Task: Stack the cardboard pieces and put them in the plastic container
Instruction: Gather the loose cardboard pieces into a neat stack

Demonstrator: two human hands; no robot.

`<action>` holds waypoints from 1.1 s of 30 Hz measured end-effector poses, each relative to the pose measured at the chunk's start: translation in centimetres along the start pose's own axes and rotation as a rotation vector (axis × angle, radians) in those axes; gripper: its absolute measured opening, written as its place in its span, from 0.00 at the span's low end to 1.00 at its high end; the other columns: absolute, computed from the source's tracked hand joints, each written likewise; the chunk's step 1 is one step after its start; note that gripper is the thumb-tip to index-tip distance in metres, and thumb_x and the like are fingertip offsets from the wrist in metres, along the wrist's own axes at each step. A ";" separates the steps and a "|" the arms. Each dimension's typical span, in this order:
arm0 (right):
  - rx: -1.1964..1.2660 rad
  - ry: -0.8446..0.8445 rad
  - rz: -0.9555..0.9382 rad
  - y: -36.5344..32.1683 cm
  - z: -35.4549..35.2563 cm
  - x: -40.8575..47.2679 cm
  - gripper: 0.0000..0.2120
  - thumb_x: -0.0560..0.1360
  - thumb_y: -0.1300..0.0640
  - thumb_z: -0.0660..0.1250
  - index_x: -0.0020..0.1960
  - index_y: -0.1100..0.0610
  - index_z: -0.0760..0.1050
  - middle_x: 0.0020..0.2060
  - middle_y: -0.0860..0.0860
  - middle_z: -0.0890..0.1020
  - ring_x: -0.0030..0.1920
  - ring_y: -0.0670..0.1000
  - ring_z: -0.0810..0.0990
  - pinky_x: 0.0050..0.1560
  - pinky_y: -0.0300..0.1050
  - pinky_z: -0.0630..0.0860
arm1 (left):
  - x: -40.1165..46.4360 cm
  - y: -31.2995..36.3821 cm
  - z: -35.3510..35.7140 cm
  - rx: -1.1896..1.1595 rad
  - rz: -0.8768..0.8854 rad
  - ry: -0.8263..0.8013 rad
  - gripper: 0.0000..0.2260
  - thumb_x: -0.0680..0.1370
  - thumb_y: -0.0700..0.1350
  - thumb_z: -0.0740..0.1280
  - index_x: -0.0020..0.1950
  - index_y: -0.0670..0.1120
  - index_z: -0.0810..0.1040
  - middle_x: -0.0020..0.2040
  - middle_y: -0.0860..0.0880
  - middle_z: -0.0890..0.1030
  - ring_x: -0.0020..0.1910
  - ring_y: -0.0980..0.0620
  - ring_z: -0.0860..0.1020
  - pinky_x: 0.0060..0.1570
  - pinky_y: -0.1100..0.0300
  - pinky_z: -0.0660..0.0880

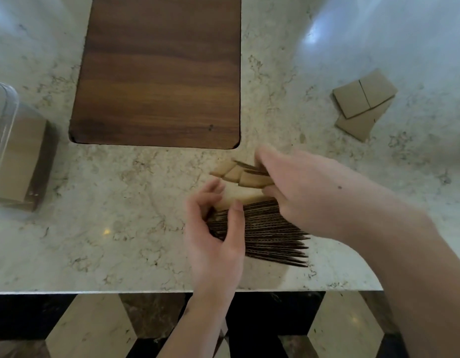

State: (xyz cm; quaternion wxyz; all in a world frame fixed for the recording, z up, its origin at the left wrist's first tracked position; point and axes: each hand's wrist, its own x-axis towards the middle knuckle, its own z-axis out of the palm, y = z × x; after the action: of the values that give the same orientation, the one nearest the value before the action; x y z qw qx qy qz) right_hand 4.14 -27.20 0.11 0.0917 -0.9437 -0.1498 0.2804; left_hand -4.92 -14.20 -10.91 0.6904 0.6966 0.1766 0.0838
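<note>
- The counter's (94, 254) near edge runs under both wrists, with bare marble open toward 9 o'clock.
- The cardboard stack (270, 233) lies fanned close to that edge. The left hand (213, 236) pinches its top at the 9 o'clock end.
- The right hand (301, 187), at the stack's 12 o'clock, grips several cardboard pieces (247, 177).
- A wooden board (159, 73) lies beyond, with loose squares (363, 102) at 2 o'clock.

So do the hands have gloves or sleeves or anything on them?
No. The left hand and right hand are bare: no gloves, rings or watch show. The left forearm and right forearm have no sleeves either. One tiny dark spot marks the right hand's back.
</note>
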 end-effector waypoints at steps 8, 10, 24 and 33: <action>0.438 0.044 -0.101 3.2 1.8 -0.7 0.20 0.75 0.38 0.69 0.66 0.39 0.73 0.58 0.37 0.84 0.60 0.38 0.81 0.57 0.39 0.77 | 0.1 0.4 -0.5 -0.023 0.041 -0.072 0.24 0.81 0.50 0.67 0.72 0.74 0.70 0.76 0.54 0.77 0.77 0.49 0.74 0.77 0.48 0.71; 0.653 0.103 -0.074 4.7 2.7 -1.2 0.24 0.73 0.35 0.66 0.67 0.40 0.76 0.59 0.36 0.84 0.63 0.35 0.80 0.61 0.39 0.75 | 0.1 0.3 -0.5 0.008 0.017 -0.073 0.18 0.82 0.51 0.66 0.70 0.65 0.77 0.71 0.53 0.81 0.74 0.49 0.77 0.74 0.43 0.73; 1.399 0.525 -0.081 2.6 11.0 -1.5 0.28 0.77 0.47 0.63 0.76 0.53 0.71 0.71 0.46 0.78 0.73 0.46 0.75 0.69 0.41 0.73 | 0.4 1.0 1.5 0.003 -0.003 0.142 0.09 0.83 0.47 0.65 0.56 0.45 0.83 0.57 0.51 0.86 0.62 0.52 0.83 0.64 0.56 0.78; 1.056 0.604 -0.181 2.1 14.3 -4.0 0.45 0.77 0.40 0.70 0.84 0.56 0.53 0.84 0.53 0.58 0.84 0.57 0.56 0.79 0.59 0.62 | 0.2 0.4 1.6 -0.056 0.010 0.122 0.10 0.83 0.37 0.61 0.52 0.45 0.82 0.50 0.50 0.86 0.55 0.55 0.84 0.54 0.61 0.79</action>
State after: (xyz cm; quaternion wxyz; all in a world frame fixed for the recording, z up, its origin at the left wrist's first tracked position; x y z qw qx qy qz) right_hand -6.53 -29.25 -10.21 0.6086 -0.7921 -0.0375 0.0281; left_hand -4.11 -15.61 -10.63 0.6969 0.6716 0.2125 0.1346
